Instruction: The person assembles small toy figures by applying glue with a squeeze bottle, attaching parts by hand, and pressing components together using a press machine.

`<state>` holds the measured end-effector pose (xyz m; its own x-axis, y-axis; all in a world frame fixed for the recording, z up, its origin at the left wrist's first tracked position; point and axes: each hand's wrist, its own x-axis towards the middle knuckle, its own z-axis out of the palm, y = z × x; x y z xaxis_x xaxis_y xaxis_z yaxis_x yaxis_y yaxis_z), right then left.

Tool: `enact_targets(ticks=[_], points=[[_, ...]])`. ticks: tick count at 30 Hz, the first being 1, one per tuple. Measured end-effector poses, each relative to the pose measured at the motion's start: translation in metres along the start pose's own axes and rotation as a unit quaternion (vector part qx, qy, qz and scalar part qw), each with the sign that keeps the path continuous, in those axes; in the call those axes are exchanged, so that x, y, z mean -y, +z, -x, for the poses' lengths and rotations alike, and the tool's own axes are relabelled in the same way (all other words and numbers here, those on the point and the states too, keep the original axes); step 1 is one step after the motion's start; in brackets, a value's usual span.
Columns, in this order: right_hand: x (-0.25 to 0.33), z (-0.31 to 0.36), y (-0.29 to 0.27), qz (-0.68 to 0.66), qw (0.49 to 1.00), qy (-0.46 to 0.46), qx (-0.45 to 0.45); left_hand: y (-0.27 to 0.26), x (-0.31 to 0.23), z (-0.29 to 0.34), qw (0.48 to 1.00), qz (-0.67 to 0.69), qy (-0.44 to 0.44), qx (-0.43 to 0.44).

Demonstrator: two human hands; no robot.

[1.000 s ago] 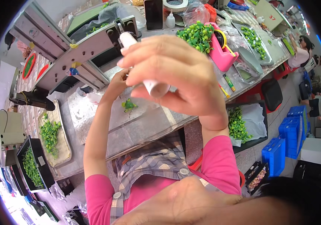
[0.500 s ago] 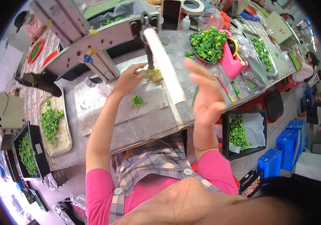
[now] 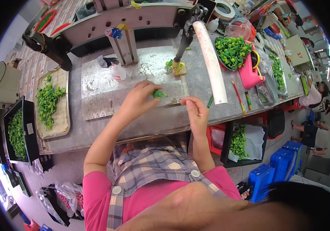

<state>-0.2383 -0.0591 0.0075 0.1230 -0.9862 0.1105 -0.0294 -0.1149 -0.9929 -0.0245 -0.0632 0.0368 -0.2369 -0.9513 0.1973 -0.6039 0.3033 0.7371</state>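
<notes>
Over the worn metal plate (image 3: 95,101) on the bench, my left hand (image 3: 137,101) has its thumb and fingers closed about a small green leafy piece (image 3: 158,94). To its right, my right hand (image 3: 196,114) pinches thumb and forefinger together, a short way from that piece. Whatever lies in this pinch is too small to make out. Beyond my hands, a metal rod comes down onto a small yellowish block (image 3: 179,70) with green bits beside it. A long white tube (image 3: 211,61) slants down at the rod's right.
Green leafy pieces fill a dark dish (image 3: 232,53) and a cloth-lined tray (image 3: 53,102). A pink holder (image 3: 250,73), red pencil (image 3: 239,98) and white bottle (image 3: 118,72) stand or lie on the bench. Black bins (image 3: 246,144) flank it. Other people are at the right.
My right hand has come down and left into a pinch near my left hand. My left hand has moved from beside the rod to the green piece and taken hold. The view has shifted.
</notes>
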Motion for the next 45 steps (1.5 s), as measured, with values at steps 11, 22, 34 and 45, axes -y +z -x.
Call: enact_targets(ticks=[11,22,34,45], points=[[0.011,0.007,0.034,-0.208,0.972,0.055,0.094,-0.002,-0.024,0.036,0.983,0.168,-0.015,-0.072],[0.012,0.011,0.038,-0.253,0.959,0.067,0.110,0.009,-0.020,0.046,0.964,0.227,-0.041,-0.129],[0.001,0.010,0.034,-0.241,0.962,0.096,0.086,0.008,-0.028,0.050,0.958,0.246,-0.056,-0.133],[0.072,-0.211,-0.028,0.093,0.969,-0.213,-0.078,0.000,0.003,0.069,0.925,0.312,-0.117,-0.181]])
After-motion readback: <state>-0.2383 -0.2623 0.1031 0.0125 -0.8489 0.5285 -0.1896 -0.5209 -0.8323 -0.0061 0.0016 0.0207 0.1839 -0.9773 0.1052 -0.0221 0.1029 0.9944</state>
